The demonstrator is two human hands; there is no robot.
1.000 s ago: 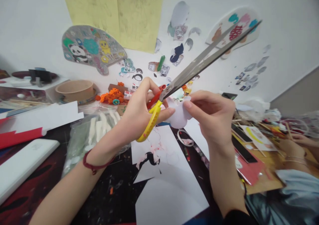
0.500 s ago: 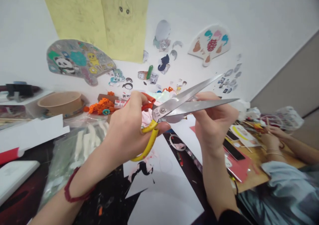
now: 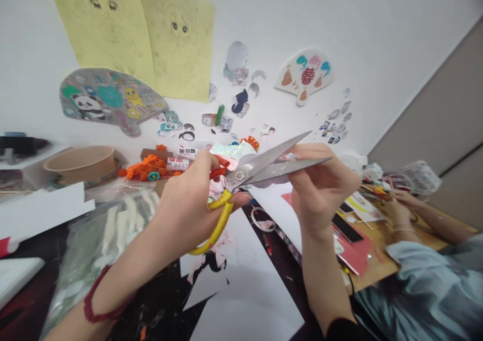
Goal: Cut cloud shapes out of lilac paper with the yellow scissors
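Observation:
My left hand (image 3: 188,200) is wrapped round the red and yellow handles of a pair of scissors (image 3: 260,169), whose blades stand apart and point to the right. Beyond and behind the blades, my right hand (image 3: 320,180) pinches a small pale paper piece (image 3: 268,181), partly covered by the blades. Below the hands lie white sheets (image 3: 251,290) on the dark table, with a black and pink scrap (image 3: 215,261) on them. A white ring-shaped item (image 3: 264,219) is between my wrists.
A clear bag (image 3: 121,225) of pale strips, a brown round container (image 3: 81,161) and orange pieces (image 3: 147,167) are at the left. Fans and cutouts hang on the wall. Another person's hands (image 3: 400,210) work at the wooden table on the right.
The scissors have moved left relative to my right hand, their blades slightly closer together. The whole view has shifted a little, so the wall items sit lower and further left.

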